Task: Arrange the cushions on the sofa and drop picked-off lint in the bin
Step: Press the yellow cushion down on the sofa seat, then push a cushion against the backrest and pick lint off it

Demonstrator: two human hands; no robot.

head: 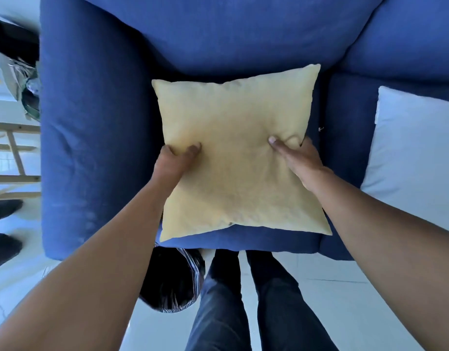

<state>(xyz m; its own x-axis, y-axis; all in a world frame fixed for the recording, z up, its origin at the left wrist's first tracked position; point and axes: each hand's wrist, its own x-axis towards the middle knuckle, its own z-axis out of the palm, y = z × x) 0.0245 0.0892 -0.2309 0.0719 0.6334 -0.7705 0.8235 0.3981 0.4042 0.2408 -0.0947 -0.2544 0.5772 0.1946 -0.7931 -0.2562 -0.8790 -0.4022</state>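
- The blue sofa (96, 138) filled the frame, its seat taken up by a yellow cushion (233, 153) that lay flat, one far corner touching the foot of the backrest.
- A white cushion (415, 153) lay on the neighbouring seat to the right, apart from the yellow one.
- A bin lined with a dark bag (172, 282) stood on the floor just in front of the sofa, beside the person's legs — close enough for lint to be dropped straight in.
- The left hand (174, 160) gripped the cushion's left edge, thumb on top and fingers curled under.
- The right hand (298, 159) pinched the right edge the same way, denting the fabric; an even lift from both sides would likely stand it square against the backrest.
- A pale speck, possibly lint (320, 128), sat on the seat just right of the cushion — too small to identify.
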